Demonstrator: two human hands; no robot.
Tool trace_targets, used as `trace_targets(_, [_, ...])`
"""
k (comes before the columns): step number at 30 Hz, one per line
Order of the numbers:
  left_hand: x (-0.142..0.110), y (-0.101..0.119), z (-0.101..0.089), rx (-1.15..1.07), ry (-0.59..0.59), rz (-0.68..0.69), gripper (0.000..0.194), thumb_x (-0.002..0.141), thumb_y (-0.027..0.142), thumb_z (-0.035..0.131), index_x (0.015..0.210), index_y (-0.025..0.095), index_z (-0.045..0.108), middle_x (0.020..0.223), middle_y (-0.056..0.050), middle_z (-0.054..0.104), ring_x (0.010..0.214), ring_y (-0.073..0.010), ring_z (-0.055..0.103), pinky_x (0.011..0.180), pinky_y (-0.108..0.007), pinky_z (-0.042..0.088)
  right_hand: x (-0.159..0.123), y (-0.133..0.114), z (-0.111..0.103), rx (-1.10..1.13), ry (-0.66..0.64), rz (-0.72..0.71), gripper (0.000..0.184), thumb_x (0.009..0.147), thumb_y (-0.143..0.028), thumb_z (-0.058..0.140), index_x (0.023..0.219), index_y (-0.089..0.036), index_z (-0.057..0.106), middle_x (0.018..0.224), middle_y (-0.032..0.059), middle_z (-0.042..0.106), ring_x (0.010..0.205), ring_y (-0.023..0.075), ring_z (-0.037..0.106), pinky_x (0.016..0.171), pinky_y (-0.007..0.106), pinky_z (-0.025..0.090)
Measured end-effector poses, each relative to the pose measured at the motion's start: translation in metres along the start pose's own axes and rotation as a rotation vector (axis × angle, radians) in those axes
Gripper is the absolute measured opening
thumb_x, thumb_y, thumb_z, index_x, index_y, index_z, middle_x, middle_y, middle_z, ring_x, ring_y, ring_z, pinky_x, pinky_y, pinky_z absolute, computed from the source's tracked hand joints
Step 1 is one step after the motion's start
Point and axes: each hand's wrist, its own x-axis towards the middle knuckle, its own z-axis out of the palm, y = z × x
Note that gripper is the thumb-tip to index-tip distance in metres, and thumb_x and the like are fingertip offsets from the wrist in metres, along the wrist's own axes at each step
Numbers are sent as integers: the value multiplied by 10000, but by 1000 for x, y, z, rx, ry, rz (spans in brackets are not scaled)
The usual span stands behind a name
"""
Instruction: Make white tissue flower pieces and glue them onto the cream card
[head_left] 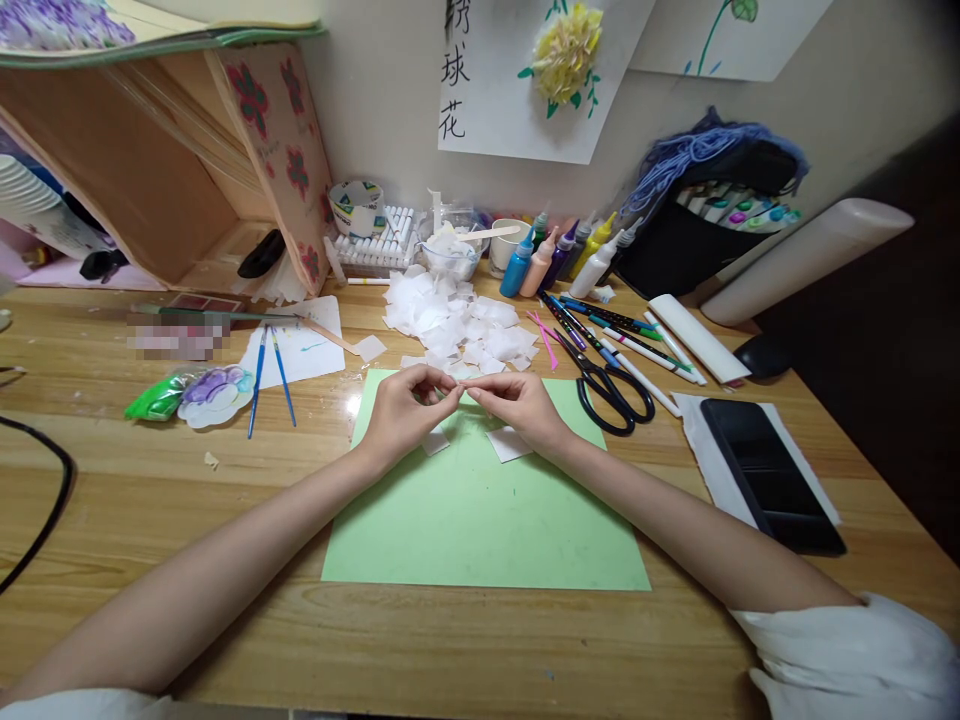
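Note:
Over the far part of a green paper sheet (487, 530), my left hand (409, 412) and my right hand (523, 408) meet fingertip to fingertip. Both are closed in a pinch; whatever lies between the fingertips is too small to make out. Below my left hand a white paper square (436, 441) rests on the sheet, partly covered. Another white paper piece (508, 445) lies under my right hand. Just beyond the hands spreads a pile of thin white paper pieces (450, 315).
Right of the sheet lie black-handled scissors (611, 392), several pens (637, 345) and a black phone (772, 475). Paint bottles (517, 265) stand behind. At left are paintbrushes (259, 385), a flower-shaped palette (216, 398) and an open box (277, 160).

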Motion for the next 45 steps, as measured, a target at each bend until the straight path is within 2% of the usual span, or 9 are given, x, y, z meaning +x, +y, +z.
trace_targets(12, [-1,-2,0,5,1,-2,160,723,317,645,740,159,653,668,-9,623,560,-97,483,519,-217,396,1,-1,1,21,-6,17,283,700,-371,679,861,-149,750,610,25,633,499,76,400,462,221,298])
trace_targets(16, [-1,-1,0,35,-4,38,151,737,314,628,722,164,643,655,-7,620,555,-97,477,519,-220,392,0,-1,1,21,3,10,278,691,-377,685,837,-149,751,666,42,662,513,80,421,471,225,320])
trace_targets(22, [-2,0,0,93,-8,88,109,734,273,611,701,169,618,657,-9,620,566,-105,484,536,-231,404,0,0,1,-39,-1,-4,298,696,-391,680,834,-137,748,555,11,585,481,75,372,442,224,264])
trace_targets(28, [-4,4,0,172,1,150,64,714,216,599,672,171,582,628,8,582,553,-99,458,537,-229,389,0,3,2,-25,12,-21,284,679,-382,700,808,-131,740,614,30,625,509,86,422,468,231,294])
trace_targets(37, [-5,5,0,186,-11,227,110,706,174,580,628,179,503,607,18,531,562,-101,470,538,-221,385,0,0,2,-55,18,-7,285,672,-397,699,743,-121,696,564,1,559,490,77,388,455,223,285])
trace_targets(45, [-6,5,1,258,-9,276,124,699,161,575,624,190,481,597,25,514,560,-104,452,539,-227,362,1,-2,2,-86,-3,4,274,674,-393,681,731,-125,683,593,16,577,513,87,408,471,230,301])
